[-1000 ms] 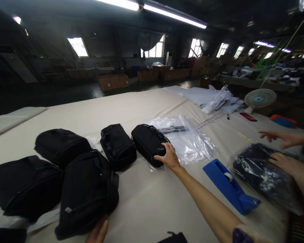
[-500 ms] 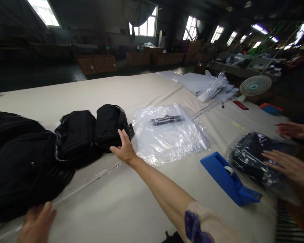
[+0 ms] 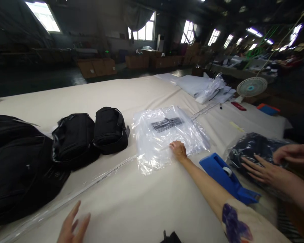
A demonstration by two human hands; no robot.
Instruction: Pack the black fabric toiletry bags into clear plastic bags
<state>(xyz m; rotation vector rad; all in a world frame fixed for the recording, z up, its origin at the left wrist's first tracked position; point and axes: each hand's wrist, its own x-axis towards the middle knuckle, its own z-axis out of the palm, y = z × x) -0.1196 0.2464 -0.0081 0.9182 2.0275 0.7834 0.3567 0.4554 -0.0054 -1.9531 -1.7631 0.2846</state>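
My right hand (image 3: 178,149) is closed on the near edge of a clear plastic bag (image 3: 152,148), the top of a flat stack with a dark printed label. Above the bare cloth at the bottom left is my left hand (image 3: 74,225), fingers apart and nothing in it. Left of the plastic stack stands a small black bag (image 3: 108,126) with a tag, touching another black bag (image 3: 76,138). Larger black bags (image 3: 17,168) lie at the far left.
A blue tape dispenser (image 3: 218,172) lies right of my right forearm. Beyond it, another person's hands (image 3: 271,172) rest on a plastic-wrapped dark item (image 3: 253,146). Plastic sheets (image 3: 212,88), a fan (image 3: 252,87) and a red object (image 3: 238,106) are farther back.
My right hand has moved right from the small black bag to the plastic, pulling its near edge slightly. My left hand has moved right, off the large bag's edge. The other person's hands have shifted left.
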